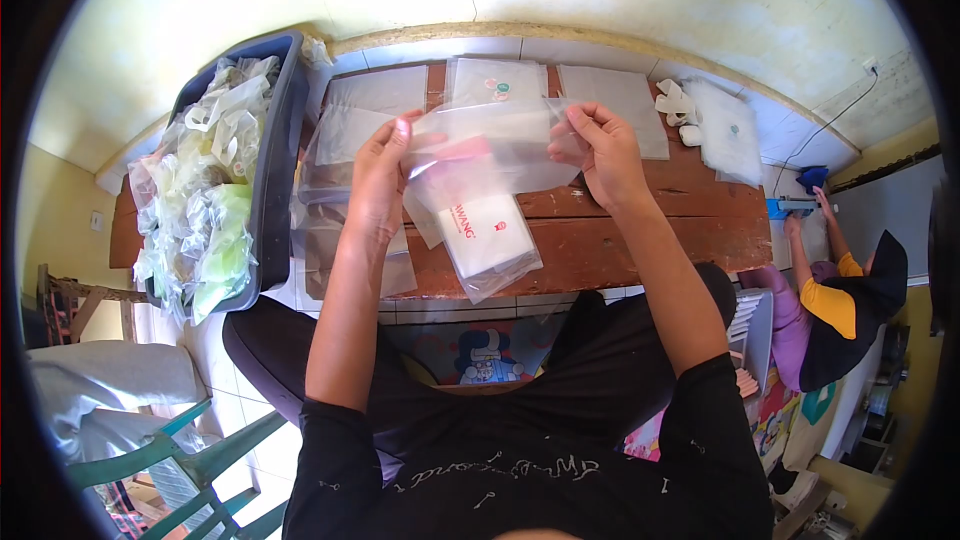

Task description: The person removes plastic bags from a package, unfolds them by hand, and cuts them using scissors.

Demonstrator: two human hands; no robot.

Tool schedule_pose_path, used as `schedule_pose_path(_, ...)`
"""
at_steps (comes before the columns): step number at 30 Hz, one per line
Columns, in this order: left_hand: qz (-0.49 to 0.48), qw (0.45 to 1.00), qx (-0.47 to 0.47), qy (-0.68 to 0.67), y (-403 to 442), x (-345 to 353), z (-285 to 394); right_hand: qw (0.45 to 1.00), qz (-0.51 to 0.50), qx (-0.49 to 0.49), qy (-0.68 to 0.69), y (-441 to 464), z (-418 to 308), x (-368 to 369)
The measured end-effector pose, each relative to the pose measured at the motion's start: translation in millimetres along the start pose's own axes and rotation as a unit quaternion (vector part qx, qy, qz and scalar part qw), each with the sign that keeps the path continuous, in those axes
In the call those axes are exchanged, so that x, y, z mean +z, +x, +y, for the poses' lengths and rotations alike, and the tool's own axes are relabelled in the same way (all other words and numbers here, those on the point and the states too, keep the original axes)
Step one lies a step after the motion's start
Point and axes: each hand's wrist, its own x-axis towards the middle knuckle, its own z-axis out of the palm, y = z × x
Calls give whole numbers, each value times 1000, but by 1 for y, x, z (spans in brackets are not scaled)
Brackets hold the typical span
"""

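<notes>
Between my two hands a clear plastic bag (490, 145) is stretched out above the table. My left hand (382, 165) pinches its left end, and my right hand (605, 155) pinches the right end. Below the bag lies a stack of white plastic bags with red print (490, 240), near the table's front edge and partly covered by the clear bag. Flat stacks of clear bags rest behind, one with small round green and red marks (495, 75). More flat bags (375, 250) lie beneath and beside my left forearm.
A dark grey bin (275, 150) heaped with crumpled plastic bags stands at the left of the brown wooden table (650, 240). White rolled plastic (677, 105) and another bag stack (725, 130) lie at the right. A person (840, 310) works beside a blue device (790, 207). A green chair (185, 455) stands lower left.
</notes>
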Motion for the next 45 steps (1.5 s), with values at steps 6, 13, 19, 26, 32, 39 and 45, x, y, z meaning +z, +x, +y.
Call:
schedule_pose_path(6, -54, 995, -40, 80, 8, -8, -23, 999, 19, 16, 39, 0, -4, -2)
schedule_pose_path(13, 51, 996, 20, 68, 14, -14, -20, 996, -45, 67, -33, -4, -2, 6)
schedule_pose_path(19, 90, 993, 43, 65, 21, -22, -34, 992, -31, 78, -100, -3, 6, 6)
schedule_pose_path(26, -36, 989, -65, 126, 16, -25, -25, 993, -16, 33, -114, 5, 24, -4)
schedule_pose_path(32, -95, 978, -102, 156, 20, -38, -34, 995, 53, 20, -78, 21, 57, -6)
schedule_pose_path(39, -7, 983, -19, 184, 52, -82, -26, 989, 9, 139, -52, 44, 78, 39)
schedule_pose_path(45, 37, 976, -2, 212, 76, -105, 11, 996, -11, 50, -75, 84, 95, 92)
